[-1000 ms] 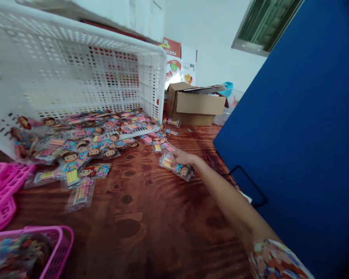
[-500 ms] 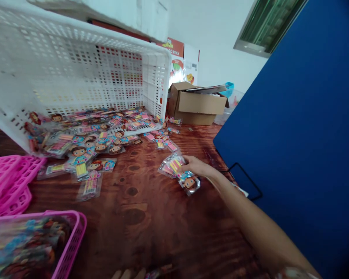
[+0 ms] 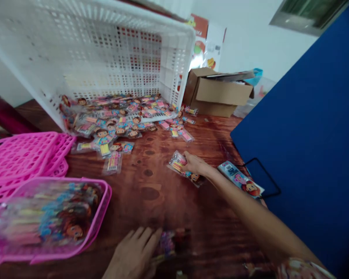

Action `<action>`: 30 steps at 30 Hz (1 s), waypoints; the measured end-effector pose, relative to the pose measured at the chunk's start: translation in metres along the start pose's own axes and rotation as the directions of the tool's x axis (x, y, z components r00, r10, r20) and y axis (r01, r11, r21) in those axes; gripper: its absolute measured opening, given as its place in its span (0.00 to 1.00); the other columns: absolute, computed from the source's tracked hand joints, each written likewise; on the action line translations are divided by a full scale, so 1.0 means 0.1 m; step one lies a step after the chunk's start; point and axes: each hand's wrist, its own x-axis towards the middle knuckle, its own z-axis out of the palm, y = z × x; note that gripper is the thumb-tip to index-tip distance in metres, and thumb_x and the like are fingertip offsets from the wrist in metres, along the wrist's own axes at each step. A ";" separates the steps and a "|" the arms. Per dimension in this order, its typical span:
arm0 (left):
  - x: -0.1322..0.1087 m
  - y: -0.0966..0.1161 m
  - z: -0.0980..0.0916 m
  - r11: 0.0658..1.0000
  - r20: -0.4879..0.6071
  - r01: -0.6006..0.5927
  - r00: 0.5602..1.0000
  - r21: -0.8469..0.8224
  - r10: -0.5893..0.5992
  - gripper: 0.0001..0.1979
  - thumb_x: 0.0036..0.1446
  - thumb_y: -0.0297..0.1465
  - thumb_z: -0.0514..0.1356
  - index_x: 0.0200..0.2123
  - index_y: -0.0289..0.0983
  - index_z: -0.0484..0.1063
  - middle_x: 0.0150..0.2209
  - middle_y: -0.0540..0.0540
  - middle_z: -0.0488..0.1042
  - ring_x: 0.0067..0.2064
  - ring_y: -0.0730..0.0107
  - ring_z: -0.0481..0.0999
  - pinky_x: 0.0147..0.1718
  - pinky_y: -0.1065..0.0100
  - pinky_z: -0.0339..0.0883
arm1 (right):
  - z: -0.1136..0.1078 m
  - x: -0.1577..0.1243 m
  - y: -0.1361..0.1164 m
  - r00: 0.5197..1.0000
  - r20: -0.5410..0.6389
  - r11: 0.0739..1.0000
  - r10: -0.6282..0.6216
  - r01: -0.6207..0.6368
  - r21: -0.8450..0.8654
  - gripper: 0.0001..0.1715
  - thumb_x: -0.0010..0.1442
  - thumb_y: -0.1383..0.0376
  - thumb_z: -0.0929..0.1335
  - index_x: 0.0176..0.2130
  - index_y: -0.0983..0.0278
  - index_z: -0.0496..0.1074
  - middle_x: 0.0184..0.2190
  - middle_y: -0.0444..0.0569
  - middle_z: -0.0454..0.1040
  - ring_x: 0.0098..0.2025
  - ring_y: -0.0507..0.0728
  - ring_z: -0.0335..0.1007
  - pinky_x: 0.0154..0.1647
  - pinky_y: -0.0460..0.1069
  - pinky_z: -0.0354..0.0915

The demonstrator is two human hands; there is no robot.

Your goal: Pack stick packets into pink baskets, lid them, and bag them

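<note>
My right hand (image 3: 196,164) reaches out over the wooden table, its fingers pinched on a clear packet of coloured sticks (image 3: 178,162). A cartoon figure's head on a packet shows under the hand. Close to me, my left hand (image 3: 135,250) is bent round another packet (image 3: 170,244), which sticks out past the fingertips; motion blurs it and the thumb is hidden. To the left, a pink basket (image 3: 103,217) holds several such packets (image 3: 66,217) lying side by side. Many loose packets (image 3: 113,126) spill from a white crate (image 3: 189,58) tipped on its side.
Pink perforated baskets or trays (image 3: 23,155) lie stacked at the left. Behind the table's right side stands an open cardboard box (image 3: 221,93). A blue panel (image 3: 302,116) with a black wire loop borders the right edge, beside a printed packet (image 3: 241,180).
The view has tilted down and shifted left, bringing more of my left hand and the pink basket into sight. My right hand stays at the packets, which lie flatter under it.
</note>
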 end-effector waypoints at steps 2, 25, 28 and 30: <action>0.08 0.04 -0.13 0.996 0.064 0.065 0.996 -0.060 -0.061 0.34 0.51 0.24 0.58 0.62 0.38 0.58 0.53 0.43 0.73 0.51 0.60 0.73 0.52 0.60 0.66 | 0.08 -0.21 -0.25 0.994 -0.008 0.994 -0.105 0.105 0.025 0.28 0.53 0.56 0.72 0.50 0.61 0.64 0.40 0.48 0.76 0.38 0.58 0.71 0.31 0.46 0.55; 0.28 0.12 -0.42 0.992 0.055 0.129 0.990 -0.005 -0.128 0.51 0.50 0.38 0.65 0.68 0.29 0.39 0.53 0.37 0.70 0.59 0.51 0.64 0.67 0.41 0.32 | 0.38 -1.24 -0.69 0.725 0.282 0.777 -0.628 0.564 0.281 0.17 0.60 0.69 0.64 0.48 0.64 0.74 0.46 0.51 0.77 0.48 0.58 0.73 0.49 0.49 0.64; 0.38 0.05 -0.41 0.994 0.151 0.110 0.982 0.017 -0.111 0.54 0.47 0.41 0.65 0.68 0.25 0.39 0.49 0.38 0.71 0.49 0.55 0.70 0.67 0.44 0.40 | 0.18 -0.73 -0.78 0.637 0.336 0.720 -0.694 0.606 0.338 0.14 0.62 0.66 0.64 0.44 0.65 0.76 0.39 0.48 0.79 0.40 0.56 0.75 0.43 0.47 0.66; 0.41 0.00 -0.33 0.998 0.187 0.057 0.981 0.027 -0.061 0.48 0.50 0.42 0.63 0.67 0.27 0.45 0.49 0.38 0.71 0.48 0.55 0.70 0.65 0.47 0.48 | 0.13 -0.28 -1.01 0.713 0.154 0.727 -0.684 0.652 0.212 0.16 0.65 0.63 0.62 0.46 0.65 0.76 0.42 0.50 0.79 0.44 0.57 0.74 0.47 0.50 0.66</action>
